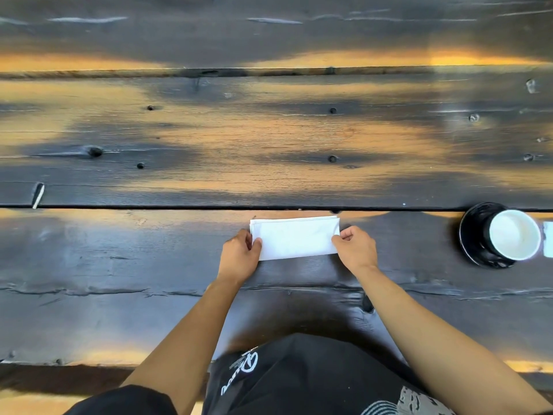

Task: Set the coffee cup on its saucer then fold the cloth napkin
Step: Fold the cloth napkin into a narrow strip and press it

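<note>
A white cloth napkin (294, 237) lies on the dark wooden table (269, 139) in front of me, folded into a narrow rectangle. My left hand (241, 256) pinches its left end near the lower corner. At the napkin's right end my right hand (356, 248) pinches the edge, fingers curled. Far to the right a coffee cup (513, 235), black outside and white inside, stands on a black saucer (472, 235).
The table is made of wide dark planks with gaps, knots and bolt heads. A small white object (548, 238) is cut off by the frame's right edge, beside the cup. The table's near edge runs just in front of my body.
</note>
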`<state>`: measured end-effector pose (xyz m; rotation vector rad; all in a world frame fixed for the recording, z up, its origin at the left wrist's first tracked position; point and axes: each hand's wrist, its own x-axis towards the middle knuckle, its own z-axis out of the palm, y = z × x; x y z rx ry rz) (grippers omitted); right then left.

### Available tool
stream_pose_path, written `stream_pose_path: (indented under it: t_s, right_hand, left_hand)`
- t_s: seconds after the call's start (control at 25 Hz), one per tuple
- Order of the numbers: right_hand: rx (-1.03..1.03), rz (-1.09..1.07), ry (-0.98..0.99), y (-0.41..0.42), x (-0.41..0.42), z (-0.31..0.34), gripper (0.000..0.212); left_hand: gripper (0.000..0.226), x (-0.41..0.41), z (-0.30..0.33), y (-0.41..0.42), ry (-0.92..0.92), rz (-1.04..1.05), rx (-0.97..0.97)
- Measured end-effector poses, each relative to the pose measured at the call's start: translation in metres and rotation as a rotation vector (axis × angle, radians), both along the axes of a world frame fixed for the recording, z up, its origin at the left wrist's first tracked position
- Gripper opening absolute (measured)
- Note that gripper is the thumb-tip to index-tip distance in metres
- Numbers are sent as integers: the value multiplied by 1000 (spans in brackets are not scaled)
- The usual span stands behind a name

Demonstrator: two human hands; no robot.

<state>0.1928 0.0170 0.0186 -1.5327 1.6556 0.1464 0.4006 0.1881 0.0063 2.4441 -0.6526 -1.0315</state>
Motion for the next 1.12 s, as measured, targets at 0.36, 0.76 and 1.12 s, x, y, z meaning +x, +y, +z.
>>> stream_pose_path:
  t_s: [0.36, 0.76, 1.12]
  right_hand:
    - [-39, 9, -14, 2, -1, 0, 16]
    - [-499, -6, -37, 20, 21, 13, 16]
    - [-512, 840, -162, 89, 118, -25, 51]
  left_hand:
    - [34, 0, -2, -2, -51, -4, -11]
    - [30, -11, 10, -13, -501, -47, -145]
    - [74, -4, -41, 16, -610, -714, -73]
